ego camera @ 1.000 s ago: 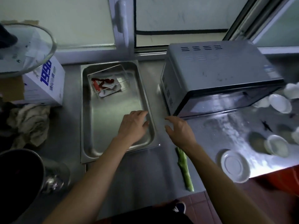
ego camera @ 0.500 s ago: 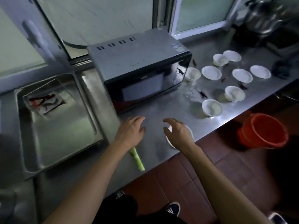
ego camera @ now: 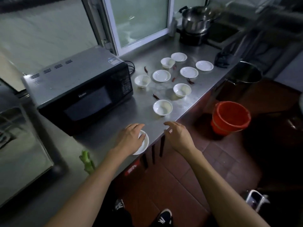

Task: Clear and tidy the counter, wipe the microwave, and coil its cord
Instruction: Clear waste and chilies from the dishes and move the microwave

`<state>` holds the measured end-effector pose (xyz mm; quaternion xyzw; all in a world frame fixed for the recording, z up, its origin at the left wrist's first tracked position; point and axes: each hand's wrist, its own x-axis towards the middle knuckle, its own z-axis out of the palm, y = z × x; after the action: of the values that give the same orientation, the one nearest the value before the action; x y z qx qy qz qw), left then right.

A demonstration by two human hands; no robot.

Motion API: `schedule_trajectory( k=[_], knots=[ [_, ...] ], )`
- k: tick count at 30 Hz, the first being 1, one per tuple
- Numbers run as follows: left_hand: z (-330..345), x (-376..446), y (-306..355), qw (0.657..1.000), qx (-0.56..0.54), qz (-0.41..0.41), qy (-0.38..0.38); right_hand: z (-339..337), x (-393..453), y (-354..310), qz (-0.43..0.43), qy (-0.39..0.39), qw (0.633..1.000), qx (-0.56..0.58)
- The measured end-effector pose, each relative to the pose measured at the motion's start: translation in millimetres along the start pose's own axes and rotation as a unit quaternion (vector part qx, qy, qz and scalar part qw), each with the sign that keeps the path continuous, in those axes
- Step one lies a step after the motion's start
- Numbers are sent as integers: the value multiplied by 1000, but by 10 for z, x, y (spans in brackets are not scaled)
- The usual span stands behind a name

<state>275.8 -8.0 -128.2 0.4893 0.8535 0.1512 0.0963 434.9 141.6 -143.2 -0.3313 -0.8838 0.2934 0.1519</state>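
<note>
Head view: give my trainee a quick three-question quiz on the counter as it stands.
1. True or false: the microwave door is open.
2. Which hand is over the white dish at the counter's front edge? A) left hand B) right hand
3. Fill in: the bucket on the floor is ____.

Key: 1 false, it is closed. 2 A; the right hand hovers past the edge with nothing in it. 3 red.

black microwave (ego camera: 85, 94), white bowls (ego camera: 162, 107), orange bucket (ego camera: 230, 117)
</note>
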Motion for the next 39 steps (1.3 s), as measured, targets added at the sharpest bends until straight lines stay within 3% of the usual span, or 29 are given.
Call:
schedule_trajectory(
  k=[12,22,39],
  knots=[
    [324,751,600,998,6,60,-22,-482,125,641,43,42,998,3],
    [568,1839,638,997,-63,41,-13,-459,1095,950,71,-14,997,-27],
    [685,3037,-111,997,-74,-19,10,-294,2457,1056,34,-95,994,-34]
  ],
)
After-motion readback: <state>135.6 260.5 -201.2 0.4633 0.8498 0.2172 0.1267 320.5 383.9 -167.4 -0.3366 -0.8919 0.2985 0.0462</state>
